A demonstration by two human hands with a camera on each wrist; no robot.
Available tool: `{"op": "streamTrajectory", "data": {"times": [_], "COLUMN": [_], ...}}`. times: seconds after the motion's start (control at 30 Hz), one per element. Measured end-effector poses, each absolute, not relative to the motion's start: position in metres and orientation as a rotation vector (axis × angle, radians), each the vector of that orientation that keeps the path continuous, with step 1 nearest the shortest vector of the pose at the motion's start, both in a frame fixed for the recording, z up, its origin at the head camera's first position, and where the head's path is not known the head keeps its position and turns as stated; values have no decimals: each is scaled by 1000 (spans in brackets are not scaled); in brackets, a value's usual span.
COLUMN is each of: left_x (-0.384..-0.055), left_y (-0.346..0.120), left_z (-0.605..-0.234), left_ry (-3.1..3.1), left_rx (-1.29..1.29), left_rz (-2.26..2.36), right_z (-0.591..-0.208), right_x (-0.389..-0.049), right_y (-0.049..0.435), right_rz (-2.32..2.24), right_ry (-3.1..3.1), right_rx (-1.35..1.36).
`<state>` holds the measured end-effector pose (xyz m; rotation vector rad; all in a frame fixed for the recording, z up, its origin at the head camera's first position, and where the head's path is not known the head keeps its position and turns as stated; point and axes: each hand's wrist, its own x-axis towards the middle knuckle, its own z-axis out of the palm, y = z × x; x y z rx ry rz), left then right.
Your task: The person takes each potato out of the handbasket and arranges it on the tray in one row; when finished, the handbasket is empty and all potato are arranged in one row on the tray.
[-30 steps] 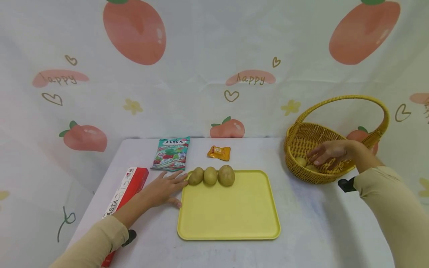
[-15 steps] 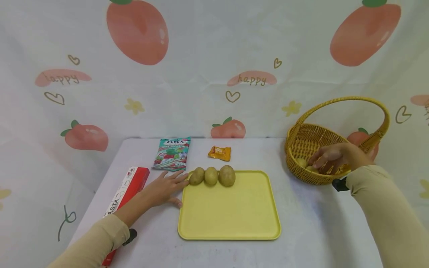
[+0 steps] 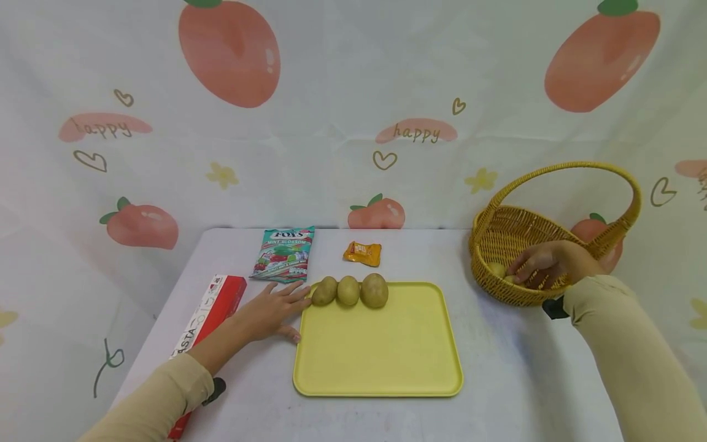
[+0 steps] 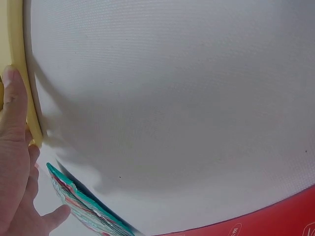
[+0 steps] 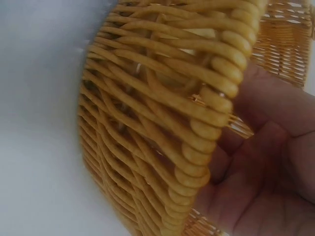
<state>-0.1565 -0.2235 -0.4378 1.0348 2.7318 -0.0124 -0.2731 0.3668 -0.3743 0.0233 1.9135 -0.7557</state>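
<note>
head view alone pairs tray (image 3: 378,351) and basket (image 3: 497,286); left hand (image 3: 273,312) spread; right hand (image 3: 549,261), grip unclear.

We wear a plain beige left sleeve (image 3: 149,405) and matching right sleeve (image 3: 629,350), creased near the cuffs (image 3: 194,376), a small black piece (image 3: 215,391) beside each.

A white cloth (image 3: 331,73) is hanging behind the table (image 3: 386,423), filling the far side and continuing down past the left and right edges. Large red fruit prints (image 3: 229,55) are showing high on the left and right, while a smaller fruit print (image 3: 375,213) is sitting just above the table's far edge. Brown hearts (image 3: 385,160), pale yellow flowers (image 3: 222,176) and "happy" lettering (image 3: 417,131) are dotting the cloth. Faint creases are crossing it. Soft light is falling over the pale tabletop, and a blurred shadow (image 3: 541,374) is lying on its right side.
</note>
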Motion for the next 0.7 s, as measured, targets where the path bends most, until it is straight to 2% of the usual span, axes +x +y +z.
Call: {"op": "streamTrajectory", "data": {"times": [0.4,0.7], "left_x": [-156,-154], "left_y": [-222,-221], "left_z": [-435,-432], "left_ry": [2730,2728], "left_rx": [1042,1029], "left_rz": [-30,-14], "right_z": [-371,-346], "right_x": [-269,-265], "right_y": [367,369], "right_rz": [-760,-777], "right_ry": [1939,2023], "right_rx": [-47,-195]}}
